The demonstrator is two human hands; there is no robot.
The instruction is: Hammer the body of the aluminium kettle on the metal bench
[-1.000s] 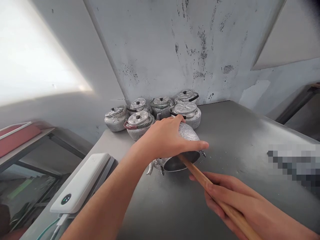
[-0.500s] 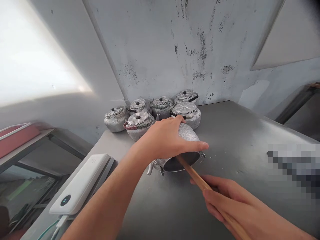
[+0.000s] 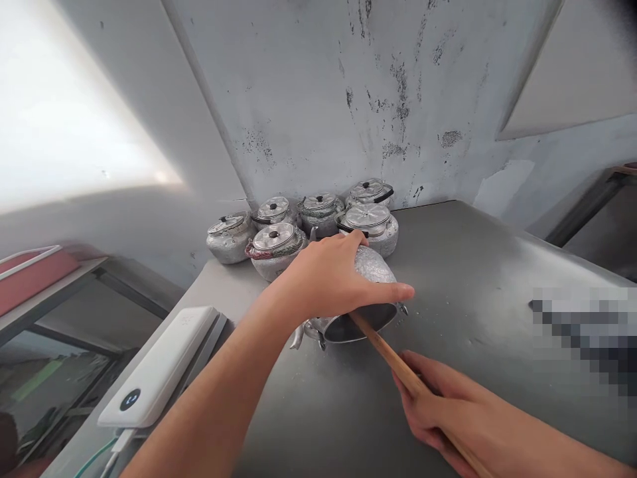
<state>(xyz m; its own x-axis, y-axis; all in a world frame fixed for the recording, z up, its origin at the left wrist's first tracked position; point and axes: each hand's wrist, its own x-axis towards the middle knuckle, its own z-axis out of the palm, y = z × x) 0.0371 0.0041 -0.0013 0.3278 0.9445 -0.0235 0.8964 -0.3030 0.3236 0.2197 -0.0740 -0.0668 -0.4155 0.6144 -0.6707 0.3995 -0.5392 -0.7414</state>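
A dented silver metal teapot [image 3: 375,265] lies tilted on the grey table, its open mouth turned toward me and its spout to the left. My left hand [image 3: 338,275] is closed over its upper side, thumb stretched along the rim. My right hand [image 3: 448,398] is wrapped round a wooden stick [image 3: 393,357], whose far end goes into the pot's mouth. That end is hidden inside. Behind my left hand stand several lidded silver teapots, among them one with a red and green wrapped handle [image 3: 275,238] and one with a black handle [image 3: 371,218].
A white power bank [image 3: 162,365] with a cable plugged in lies at the left edge of the grey table [image 3: 448,252]. A stained wall [image 3: 318,99] rises behind the teapots. At far left is a red box [image 3: 37,275] on a shelf. A blurred-out object lies at right.
My right hand has shifted slightly down and right along with the stick, its grip turned a little. The left hand and the tilted teapot stay nearly the same.
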